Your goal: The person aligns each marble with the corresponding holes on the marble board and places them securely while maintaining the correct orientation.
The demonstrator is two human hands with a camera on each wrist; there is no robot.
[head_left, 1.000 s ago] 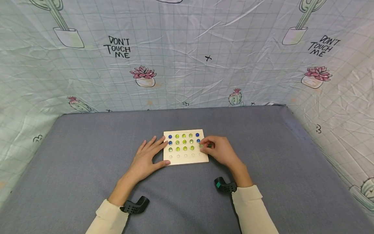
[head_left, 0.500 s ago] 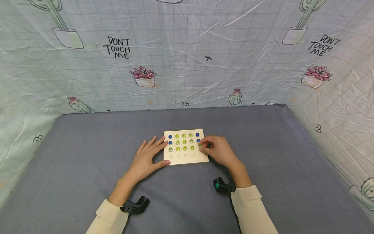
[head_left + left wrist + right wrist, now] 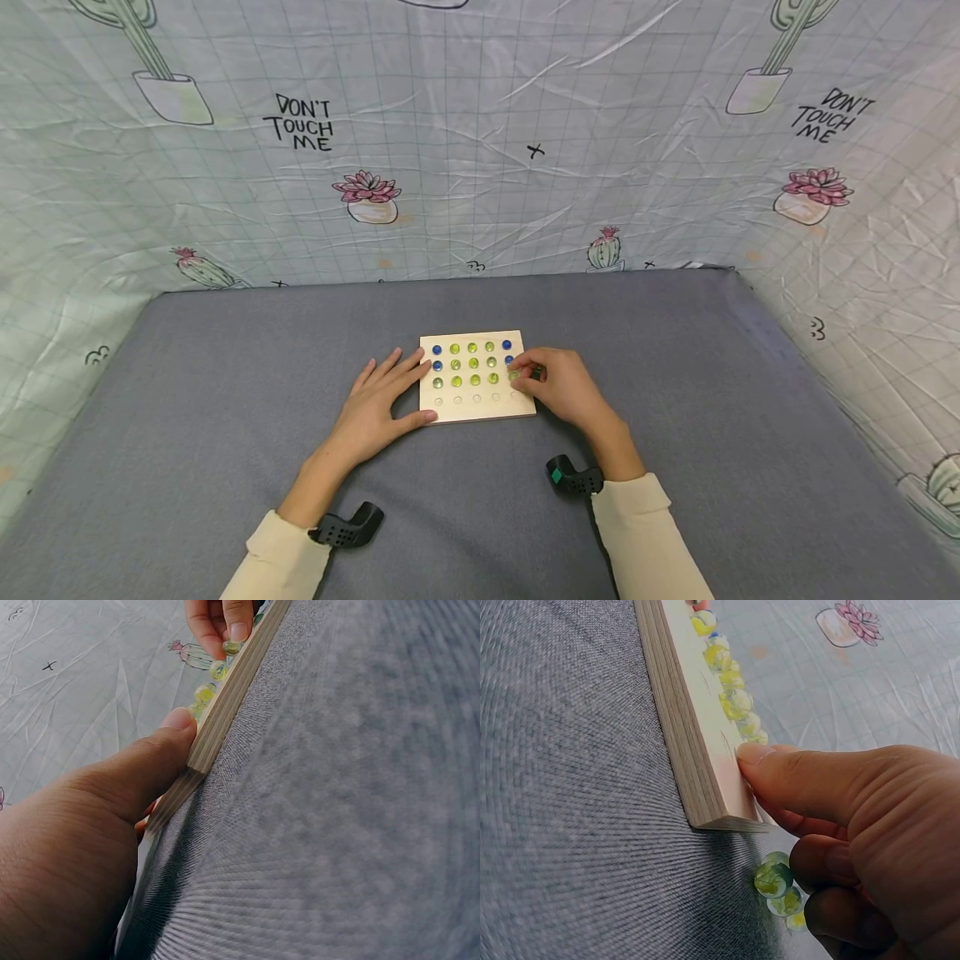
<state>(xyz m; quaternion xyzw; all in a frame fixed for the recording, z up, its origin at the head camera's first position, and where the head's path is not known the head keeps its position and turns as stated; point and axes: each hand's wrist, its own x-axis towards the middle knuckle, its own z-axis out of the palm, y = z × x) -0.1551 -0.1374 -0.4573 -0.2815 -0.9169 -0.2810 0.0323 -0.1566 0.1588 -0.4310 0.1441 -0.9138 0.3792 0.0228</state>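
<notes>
In the head view, a pale wooden board (image 3: 486,410) with rows of round hollows lies flat on the grey cloth. Glass marbles (image 3: 473,363) fill most of its three far rows: yellow-green in the middle, blue ones (image 3: 437,350) at the sides. The left hand (image 3: 378,408) rests with spread fingers along the board's left edge, thumb at the near corner. At the third row's right end, the right hand (image 3: 562,385) pinches a greenish marble (image 3: 513,375) between thumb and finger. Several more green marbles (image 3: 774,879) show beside its curled fingers; whether these hold them, I cannot tell.
Grey cloth (image 3: 480,517) covers the table around the board. Behind and to the sides hangs a pale curtain (image 3: 480,167) printed with cacti and lettering. Black wrist mounts (image 3: 348,527) sit at both cream sleeves. The board's nearest row of hollows (image 3: 476,400) holds no marbles.
The right hand and its wrist mount have shifted very slightly left, with the pinched marble at the third row's right end. The left hand stays where it was.
</notes>
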